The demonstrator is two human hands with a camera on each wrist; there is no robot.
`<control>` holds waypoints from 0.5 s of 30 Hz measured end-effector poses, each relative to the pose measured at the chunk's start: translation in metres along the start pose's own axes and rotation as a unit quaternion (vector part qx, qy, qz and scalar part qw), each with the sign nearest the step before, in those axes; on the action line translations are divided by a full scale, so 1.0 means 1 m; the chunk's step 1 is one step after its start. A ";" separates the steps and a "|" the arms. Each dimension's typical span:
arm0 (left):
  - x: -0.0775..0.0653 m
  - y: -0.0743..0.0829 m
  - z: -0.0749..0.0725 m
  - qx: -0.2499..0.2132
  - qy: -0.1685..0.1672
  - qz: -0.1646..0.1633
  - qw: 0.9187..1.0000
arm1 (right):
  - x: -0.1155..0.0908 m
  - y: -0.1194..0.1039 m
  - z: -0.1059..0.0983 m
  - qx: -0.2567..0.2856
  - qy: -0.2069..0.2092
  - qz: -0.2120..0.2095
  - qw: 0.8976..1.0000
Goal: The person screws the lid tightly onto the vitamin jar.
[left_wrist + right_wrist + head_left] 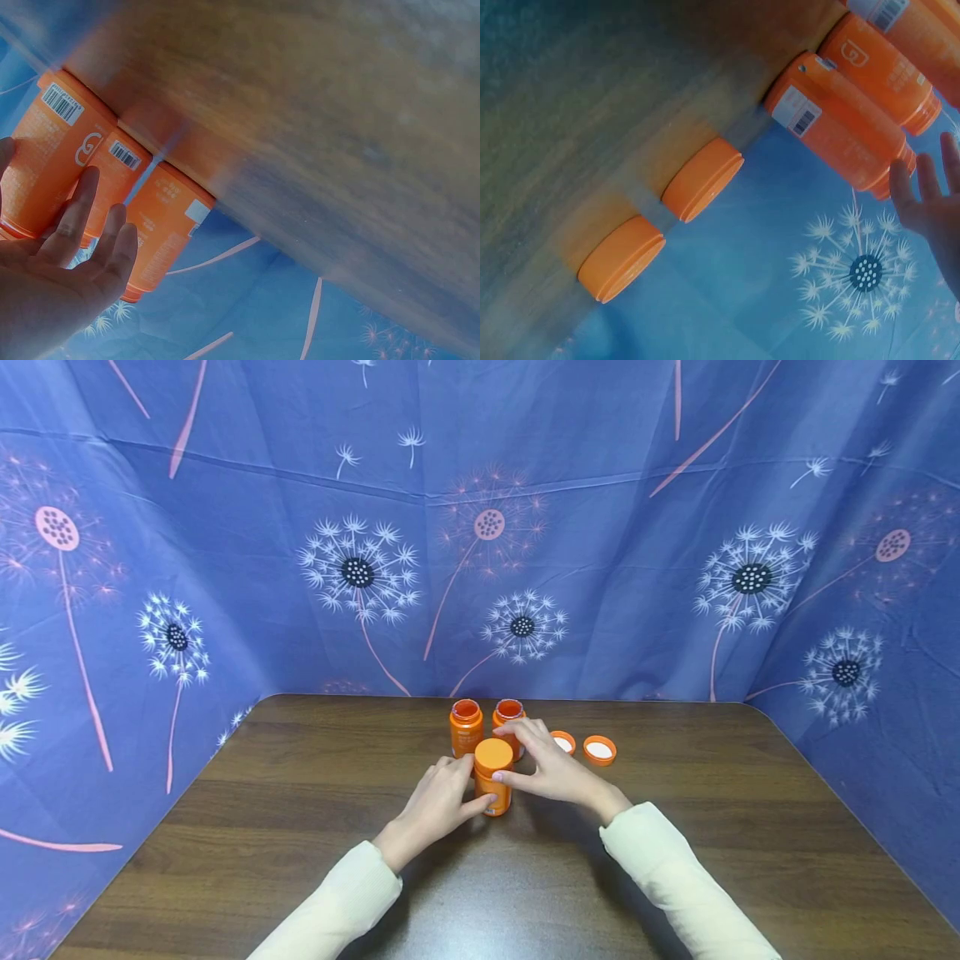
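Observation:
An orange bottle (501, 807) with its orange lid (493, 754) on stands upright on the table between both hands. My left hand (437, 802) holds its body from the left, thumb at the front and fingers at the far side. My right hand (553, 770) is spread around the lid's right side, thumb tip close to the lid's edge; in the right wrist view its visible fingers (928, 180) are extended. Directly behind stand two uncapped orange bottles, the left one (467, 732) in plain sight, the right one (509, 713) partly covered by my right hand.
Two loose orange lids lie white inside up to the right of the bottles, one lid (562, 742) partly hidden by my hand, the other lid (600, 750) farther right. A blue dandelion-print cloth (615, 568) hangs behind the brown wooden table (300, 802).

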State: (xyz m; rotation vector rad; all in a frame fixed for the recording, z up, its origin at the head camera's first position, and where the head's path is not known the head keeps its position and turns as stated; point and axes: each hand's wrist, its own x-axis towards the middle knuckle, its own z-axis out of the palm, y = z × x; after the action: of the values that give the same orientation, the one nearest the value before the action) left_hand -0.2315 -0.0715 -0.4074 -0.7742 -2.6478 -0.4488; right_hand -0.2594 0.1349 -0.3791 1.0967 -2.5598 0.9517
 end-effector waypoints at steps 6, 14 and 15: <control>0.000 0.000 0.000 -0.002 0.002 0.004 1.000 | 0.001 0.000 -0.009 0.048 -0.041 -0.012 0.998; -0.001 0.000 0.000 -0.007 -0.001 0.001 1.000 | 0.001 0.000 -0.011 0.046 -0.048 -0.020 0.998; -0.001 0.000 0.000 -0.006 -0.001 0.001 1.000 | 0.001 0.000 -0.011 0.048 -0.047 -0.018 0.998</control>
State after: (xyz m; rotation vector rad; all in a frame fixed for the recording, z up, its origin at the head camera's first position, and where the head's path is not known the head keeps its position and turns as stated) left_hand -0.2307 -0.0717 -0.4074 -0.7819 -2.6491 -0.4648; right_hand -0.2608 0.1408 -0.3700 1.2377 -2.5821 1.0472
